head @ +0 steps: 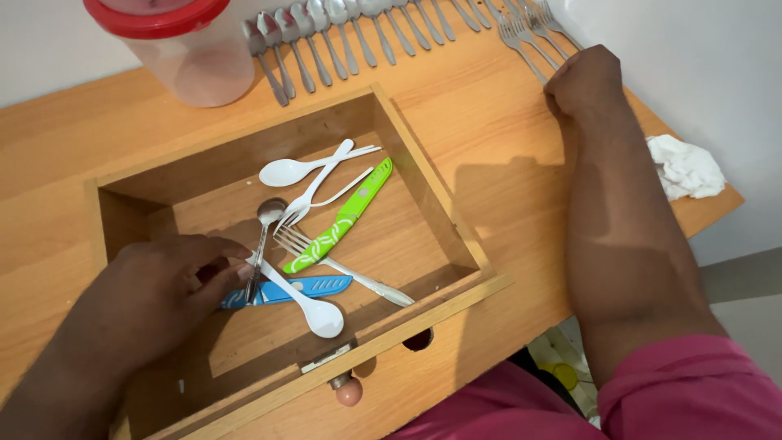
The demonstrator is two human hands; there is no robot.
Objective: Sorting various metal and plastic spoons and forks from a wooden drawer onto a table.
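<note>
Currently left hand (pixel 155 297) pinches white spoon (pixel 303 303) in drawer (pixel 440 195); right hand (pixel 585 81) fisted by forks (pixel 525 37) beyond drawer. Risk: snagging blue knife (pixel 305 288).

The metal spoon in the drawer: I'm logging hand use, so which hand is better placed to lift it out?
Probably the left hand: its fingers already touch the metal spoon inside the wooden drawer. The right hand rests on the tabletop by the forks.

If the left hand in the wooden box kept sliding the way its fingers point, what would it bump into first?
Probably the metal spoon, whose handle lies right at the fingertips of the left hand. The white plastic spoon and the blue-handled knife lie just past it. Whether the fingers already touch any of them is unclear.
</note>
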